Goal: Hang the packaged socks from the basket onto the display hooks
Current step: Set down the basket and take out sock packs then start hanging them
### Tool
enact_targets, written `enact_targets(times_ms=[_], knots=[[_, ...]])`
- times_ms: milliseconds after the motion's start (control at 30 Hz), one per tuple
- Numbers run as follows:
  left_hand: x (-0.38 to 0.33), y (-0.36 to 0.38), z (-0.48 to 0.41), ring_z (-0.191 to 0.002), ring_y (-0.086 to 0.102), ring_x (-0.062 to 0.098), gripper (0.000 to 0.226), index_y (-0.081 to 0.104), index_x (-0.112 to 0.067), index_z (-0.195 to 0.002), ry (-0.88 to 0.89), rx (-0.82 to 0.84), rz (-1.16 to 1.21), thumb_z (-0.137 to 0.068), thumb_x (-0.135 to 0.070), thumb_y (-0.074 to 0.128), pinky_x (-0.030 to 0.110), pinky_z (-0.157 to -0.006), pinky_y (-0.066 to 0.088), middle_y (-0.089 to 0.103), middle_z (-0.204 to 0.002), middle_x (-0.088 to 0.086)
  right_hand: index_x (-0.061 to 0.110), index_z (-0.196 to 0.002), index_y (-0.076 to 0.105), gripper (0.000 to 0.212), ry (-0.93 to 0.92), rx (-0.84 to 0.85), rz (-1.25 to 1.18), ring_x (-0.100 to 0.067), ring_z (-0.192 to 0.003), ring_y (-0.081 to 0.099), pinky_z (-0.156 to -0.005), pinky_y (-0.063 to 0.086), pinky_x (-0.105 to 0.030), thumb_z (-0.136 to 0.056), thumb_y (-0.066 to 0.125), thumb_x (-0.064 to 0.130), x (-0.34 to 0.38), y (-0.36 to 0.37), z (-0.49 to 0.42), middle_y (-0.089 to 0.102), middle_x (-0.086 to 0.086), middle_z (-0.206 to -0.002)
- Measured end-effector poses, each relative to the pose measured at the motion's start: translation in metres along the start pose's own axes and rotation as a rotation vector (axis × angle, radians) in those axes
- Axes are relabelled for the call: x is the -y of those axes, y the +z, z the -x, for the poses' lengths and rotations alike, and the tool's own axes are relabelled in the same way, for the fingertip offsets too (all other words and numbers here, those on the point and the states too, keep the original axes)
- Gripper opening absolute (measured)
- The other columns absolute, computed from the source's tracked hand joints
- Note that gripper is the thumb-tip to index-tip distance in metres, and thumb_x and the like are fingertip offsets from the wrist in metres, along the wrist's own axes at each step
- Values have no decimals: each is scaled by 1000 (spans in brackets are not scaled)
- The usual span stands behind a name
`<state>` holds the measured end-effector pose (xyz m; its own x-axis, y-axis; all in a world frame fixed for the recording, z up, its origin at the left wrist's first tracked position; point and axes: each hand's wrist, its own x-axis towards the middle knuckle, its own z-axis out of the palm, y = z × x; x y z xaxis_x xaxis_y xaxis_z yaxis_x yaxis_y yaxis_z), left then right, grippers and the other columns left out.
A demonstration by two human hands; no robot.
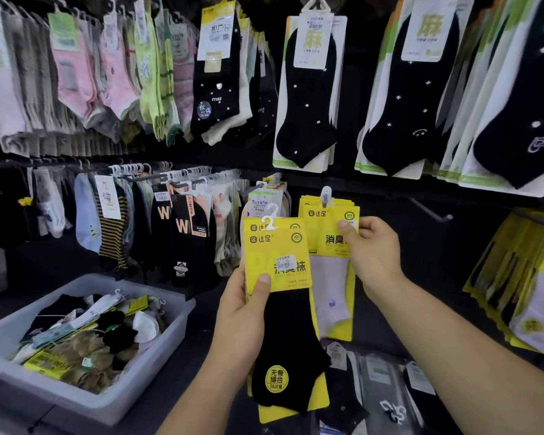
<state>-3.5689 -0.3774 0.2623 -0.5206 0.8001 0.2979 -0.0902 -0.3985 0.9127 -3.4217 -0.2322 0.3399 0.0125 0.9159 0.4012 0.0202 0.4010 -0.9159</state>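
— Where's the basket (pixel 151 381)?
— Near left, full of socks. My left grip (pixel 239 318) curls round a black-sock pack (pixel 285 343), mid-scene.
— And right?
— My right grip (pixel 376 246) pinches the pale-sock pack (pixel 328 290) hanging on its hook (pixel 326 196).

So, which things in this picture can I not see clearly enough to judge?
Head view:
- Price sticker on the black-sock pack in the left hand: blurred, unreadable.
- Number of packs behind it: hidden by the front pack.
- Hanging yellow packs: right part covered by the right hand.
- Lower layers in the basket: buried under top socks.
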Motion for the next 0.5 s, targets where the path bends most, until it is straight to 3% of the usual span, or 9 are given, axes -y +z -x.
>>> enact_targets(times_ms=[67, 167, 267, 367, 500], knots=[[-1, 3, 2, -111, 77, 18, 20, 72, -42, -116, 13, 39, 4, -107, -30, 59, 29, -85, 61, 80, -119, -3, 15, -95, 65, 24, 45, -13, 29, -15, -82, 73, -74, 60, -36, -88, 76, 35, -4, -1, 0, 75, 1, -85], [-2, 6, 4, -111, 77, 19, 18, 71, -40, -117, 27, 59, 27, -103, -33, 63, 25, -82, 62, 80, -120, -2, 16, -103, 61, 37, 59, -82, 117, -7, -81, 66, -65, 48, -23, -84, 78, 43, -5, -7, 8, 67, 6, -88], [-3, 10, 5, -109, 77, 18, 15, 74, -44, -107, 41, 60, 32, -95, -39, 66, 24, -82, 62, 80, -117, -3, 18, -96, 63, 28, 0, -3, 107, -11, -79, 65, -64, 46, -23, -89, 71, 44, -1, -10, 31, 68, 2, -85], [-3, 14, 6, -106, 79, 21, 16, 75, -42, -104, 40, 68, 54, -90, -38, 69, 27, -82, 63, 81, -115, 0, 14, -88, 68, 30, -13, 294, 10, -22, -77, 69, -62, 57, -33, -90, 69, 44, 5, -5, 61, 73, -9, -88], [-5, 15, 10, -106, 79, 23, 20, 76, -38, -109, 48, 92, 70, -89, -36, 73, 28, -83, 63, 81, -116, 2, 9, -96, 69, 24, -14, 330, -5, -31, -92, 71, -83, 59, -52, -93, 70, 33, 8, -5, 71, 74, -12, -96]])
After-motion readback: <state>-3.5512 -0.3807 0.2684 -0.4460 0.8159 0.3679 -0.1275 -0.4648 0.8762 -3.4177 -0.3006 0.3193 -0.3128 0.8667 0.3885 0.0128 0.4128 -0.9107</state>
